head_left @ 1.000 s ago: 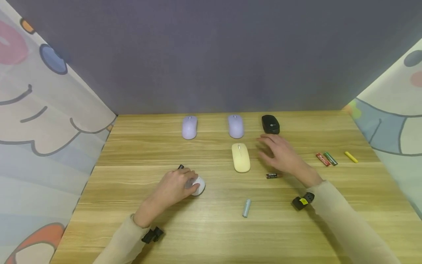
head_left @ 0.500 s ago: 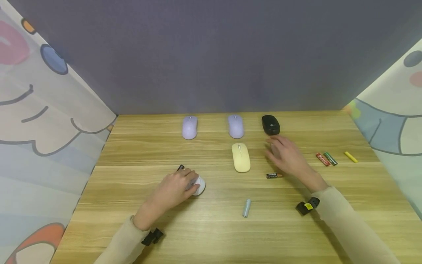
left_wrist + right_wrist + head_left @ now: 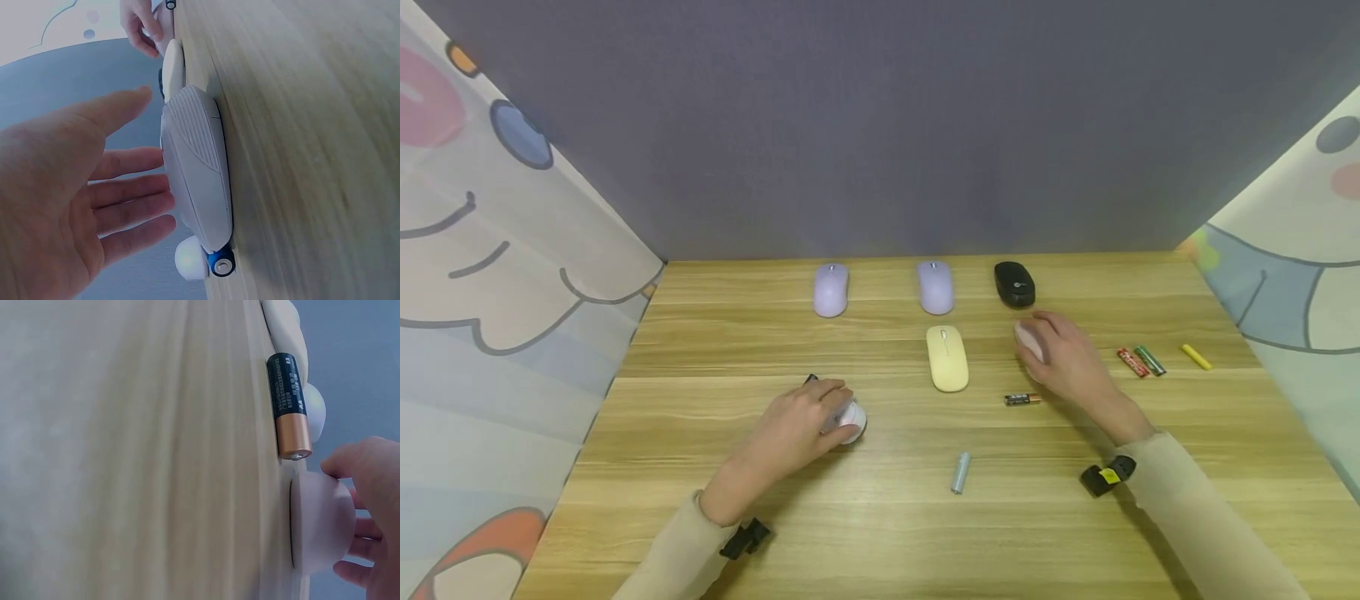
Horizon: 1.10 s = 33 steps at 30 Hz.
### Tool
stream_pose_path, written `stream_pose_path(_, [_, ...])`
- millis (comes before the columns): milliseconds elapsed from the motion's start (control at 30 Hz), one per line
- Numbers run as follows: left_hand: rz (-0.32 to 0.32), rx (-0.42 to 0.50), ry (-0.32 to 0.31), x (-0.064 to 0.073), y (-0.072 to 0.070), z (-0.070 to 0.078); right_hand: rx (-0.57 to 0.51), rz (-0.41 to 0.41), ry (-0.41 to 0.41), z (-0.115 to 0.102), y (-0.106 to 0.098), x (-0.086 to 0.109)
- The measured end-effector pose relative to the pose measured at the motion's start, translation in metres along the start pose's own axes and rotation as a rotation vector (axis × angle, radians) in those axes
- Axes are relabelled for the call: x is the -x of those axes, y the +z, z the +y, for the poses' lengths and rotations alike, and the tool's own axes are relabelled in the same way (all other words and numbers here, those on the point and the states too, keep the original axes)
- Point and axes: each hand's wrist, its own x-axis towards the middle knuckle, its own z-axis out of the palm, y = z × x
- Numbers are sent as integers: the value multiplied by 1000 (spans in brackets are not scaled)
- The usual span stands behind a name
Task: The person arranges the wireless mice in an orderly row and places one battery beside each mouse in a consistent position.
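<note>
My left hand (image 3: 801,421) lies over a white computer mouse (image 3: 854,421), its fingers fairly straight with their tips at the mouse's top. The left wrist view shows this mouse (image 3: 194,162) flat on the table, the thumb apart from it. A battery (image 3: 811,379), mostly hidden by the hand, lies beside it, its blue end (image 3: 222,262) showing. My right hand (image 3: 1067,362) holds a pale pinkish mouse (image 3: 1028,340) between thumb and fingers. In the right wrist view, thumb and fingers flank this mouse (image 3: 322,522), low at the tabletop; a black-and-copper battery (image 3: 289,406) lies close by.
Two lilac mice (image 3: 831,290) and a black mouse (image 3: 1015,284) stand along the back edge. A yellow mouse (image 3: 947,358) lies mid-table, a grey battery (image 3: 961,473) in front. Red (image 3: 1132,362), green (image 3: 1150,361) and yellow (image 3: 1197,357) batteries lie right. A dark panel (image 3: 880,133) rises behind.
My right hand has moved to the right and a little nearer, bringing the pale pinkish mouse into view between thumb and fingers. My left hand has barely moved.
</note>
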Motion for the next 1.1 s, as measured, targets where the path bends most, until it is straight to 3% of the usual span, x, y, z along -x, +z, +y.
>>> stream_pose_path(267, [-85, 18, -10, -2, -5, 2, -7, -15, 51, 1, 0, 4])
stream_pose_path(433, [-190, 35, -5, -2, -10, 0, -4, -35, 76, 1, 0, 5])
stream_pose_path(567, [-256, 26, 33, -4, -14, -3, -4, -37, 80, 0, -1, 6])
stream_pose_path(700, [-295, 7, 69, -8, -16, -6, 3, -33, 73, 0, -1, 6])
stream_pose_path(1100, [-407, -15, 80, -22, -21, -1, 14, -25, 62, -1, 0, 6])
